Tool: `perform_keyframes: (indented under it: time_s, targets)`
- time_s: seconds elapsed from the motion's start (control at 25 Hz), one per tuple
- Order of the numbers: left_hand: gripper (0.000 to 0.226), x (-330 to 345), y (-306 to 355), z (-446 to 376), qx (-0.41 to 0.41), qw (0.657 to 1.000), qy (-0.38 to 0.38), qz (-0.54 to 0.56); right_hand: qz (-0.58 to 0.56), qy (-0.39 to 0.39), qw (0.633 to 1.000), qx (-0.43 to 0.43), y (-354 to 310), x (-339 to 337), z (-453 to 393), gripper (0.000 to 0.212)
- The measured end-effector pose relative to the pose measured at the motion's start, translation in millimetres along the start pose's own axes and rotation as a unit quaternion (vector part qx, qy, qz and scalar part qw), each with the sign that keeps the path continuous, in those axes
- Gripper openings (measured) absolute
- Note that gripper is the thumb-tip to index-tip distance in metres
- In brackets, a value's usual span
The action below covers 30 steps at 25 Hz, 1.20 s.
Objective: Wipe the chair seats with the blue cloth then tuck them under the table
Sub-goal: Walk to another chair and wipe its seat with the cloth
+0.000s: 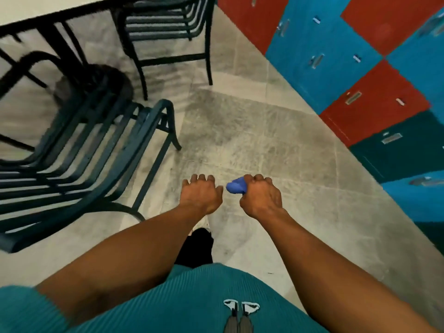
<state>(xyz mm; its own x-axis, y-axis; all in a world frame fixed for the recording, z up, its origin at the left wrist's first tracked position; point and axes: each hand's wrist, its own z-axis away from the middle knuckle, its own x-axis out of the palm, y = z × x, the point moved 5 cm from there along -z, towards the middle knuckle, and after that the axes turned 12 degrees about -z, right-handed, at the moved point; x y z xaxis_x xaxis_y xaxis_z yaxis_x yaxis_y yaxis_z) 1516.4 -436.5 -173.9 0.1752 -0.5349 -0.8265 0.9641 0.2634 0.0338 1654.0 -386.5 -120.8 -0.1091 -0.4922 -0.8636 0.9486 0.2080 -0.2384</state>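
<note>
Over bare floor, our right hand point(262, 197) clenches blue cloth point(236, 186); left hand point(201, 194) open, empty. Near-left chair point(79, 150) untucked, far chair point(168, 27) under table point(28, 8). Wiping judged unfinished.

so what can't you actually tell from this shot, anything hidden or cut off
- Blue cloth: mostly balled inside the right hand in the head view; its size and state are hidden.
- Near chair: motion blur smears the slats, and the left edge cuts it off, so seat cleanliness is unreadable.
- Table: only a corner shows at the top edge.
- Far chair: its upper part is cut off by the top edge.
</note>
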Motion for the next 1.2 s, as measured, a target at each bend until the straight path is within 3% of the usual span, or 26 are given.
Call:
perform_keyframes:
  time_s: [0.08,0.2,0.32,0.48,0.64,0.84,1.0,1.2]
  targets:
    - [0.056,-19,-32,-31,-0.060,0.997,-0.008,0.048,0.027,-0.025,0.998,-0.057,-41,-13,-54,0.047]
    - [0.053,-62,-92,-72,-0.149,0.981,0.055,0.112,0.047,-0.047,0.984,-0.165,-129,-39,-129,0.050]
    - [0.050,-95,-162,-95,-0.235,0.952,0.099,0.168,0.054,-0.063,0.954,-0.290,-226,-56,-177,0.055]
    - [0.049,-98,-250,-112,-0.349,0.908,0.109,0.204,0.104,-0.079,0.903,-0.409,-336,-46,-229,0.048]
    - [0.054,-72,-315,-121,-0.454,0.849,0.085,0.258,0.155,-0.116,0.850,-0.490,-418,-1,-270,0.049]
    - [0.057,-16,-364,-154,-0.513,0.803,0.025,0.303,0.203,-0.176,0.802,-0.533,-475,73,-320,0.052]
    - [0.064,51,-404,-185,-0.525,0.793,0.023,0.309,0.191,-0.201,0.789,-0.548,-511,144,-364,0.048]
    - [0.063,150,-464,-206,-0.529,0.796,0.025,0.294,0.151,-0.140,0.795,-0.571,-566,222,-410,0.040]
